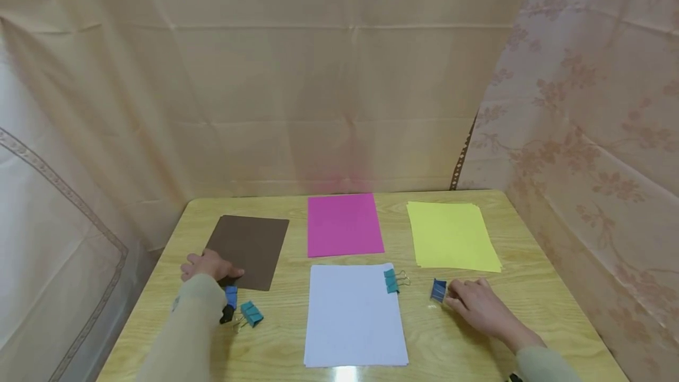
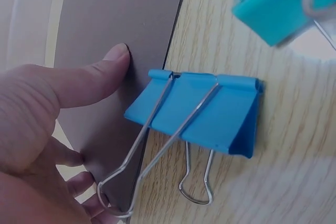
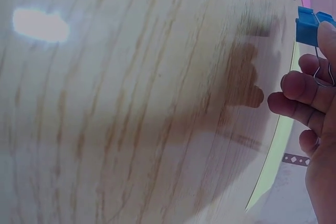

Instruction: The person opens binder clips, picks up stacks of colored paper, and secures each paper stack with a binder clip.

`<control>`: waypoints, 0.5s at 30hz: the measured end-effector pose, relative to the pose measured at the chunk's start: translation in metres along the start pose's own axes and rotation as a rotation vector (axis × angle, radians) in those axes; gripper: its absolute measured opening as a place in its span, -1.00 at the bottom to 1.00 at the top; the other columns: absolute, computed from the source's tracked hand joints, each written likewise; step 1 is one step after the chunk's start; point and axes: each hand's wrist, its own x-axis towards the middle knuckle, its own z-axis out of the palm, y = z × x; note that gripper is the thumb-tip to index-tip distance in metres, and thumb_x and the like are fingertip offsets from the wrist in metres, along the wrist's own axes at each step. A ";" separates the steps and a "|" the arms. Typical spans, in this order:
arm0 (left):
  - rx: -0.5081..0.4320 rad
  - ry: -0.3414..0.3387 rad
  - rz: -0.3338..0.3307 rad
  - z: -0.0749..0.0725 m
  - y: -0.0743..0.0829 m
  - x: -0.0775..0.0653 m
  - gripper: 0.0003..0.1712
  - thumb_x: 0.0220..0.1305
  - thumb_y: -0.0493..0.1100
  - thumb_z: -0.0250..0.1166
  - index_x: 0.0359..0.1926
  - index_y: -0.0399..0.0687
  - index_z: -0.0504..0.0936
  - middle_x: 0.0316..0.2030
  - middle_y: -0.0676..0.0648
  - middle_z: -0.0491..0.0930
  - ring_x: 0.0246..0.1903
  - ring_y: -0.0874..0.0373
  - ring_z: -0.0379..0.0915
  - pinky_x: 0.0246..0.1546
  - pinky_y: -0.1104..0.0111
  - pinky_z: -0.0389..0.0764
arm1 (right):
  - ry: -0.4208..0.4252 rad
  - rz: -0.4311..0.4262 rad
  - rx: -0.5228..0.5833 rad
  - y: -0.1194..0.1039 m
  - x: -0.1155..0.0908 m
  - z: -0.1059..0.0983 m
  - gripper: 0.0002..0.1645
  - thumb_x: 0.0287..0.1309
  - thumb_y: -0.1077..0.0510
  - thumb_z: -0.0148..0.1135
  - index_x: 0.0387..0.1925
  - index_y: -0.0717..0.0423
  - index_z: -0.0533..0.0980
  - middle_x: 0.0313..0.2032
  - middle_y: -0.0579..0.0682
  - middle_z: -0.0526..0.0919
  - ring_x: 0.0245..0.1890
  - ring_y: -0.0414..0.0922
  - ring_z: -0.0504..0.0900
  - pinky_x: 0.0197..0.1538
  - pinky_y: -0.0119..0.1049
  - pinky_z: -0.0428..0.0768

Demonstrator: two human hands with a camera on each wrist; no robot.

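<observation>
My left hand (image 1: 209, 264) is at the near left part of a brown paper stack (image 1: 254, 243). In the left wrist view its thumb lies on top of the stack while the other fingers curl at the edge. Beside that hand, a blue binder clip (image 2: 194, 111) stands with its wire handles spread, and a teal binder clip (image 2: 278, 11) lies further right. My right hand (image 1: 480, 305) pinches a wire handle of another blue binder clip (image 1: 438, 290), held just over the table. Its thumb and forefinger meet at the handle; the remaining fingers are loosely bent.
A white paper stack (image 1: 355, 320) lies at the front middle, with a teal binder clip (image 1: 391, 281) on its upper right edge. Behind it is magenta paper (image 1: 345, 226); yellow paper (image 1: 453, 234) lies at the back right. Cloth curtains (image 1: 339, 75) hang behind the wooden table (image 1: 286, 335).
</observation>
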 end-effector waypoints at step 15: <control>-0.002 -0.007 0.001 0.000 -0.002 -0.003 0.44 -0.02 0.19 0.60 0.43 -0.66 -0.09 0.25 -0.73 -0.08 0.24 -0.62 -0.07 0.23 -0.36 0.21 | -0.031 0.012 0.029 -0.001 -0.002 -0.004 -0.84 0.41 -0.06 0.24 -0.28 -0.16 0.47 -0.47 -0.39 0.43 -0.44 -0.40 0.36 -0.13 -0.19 0.25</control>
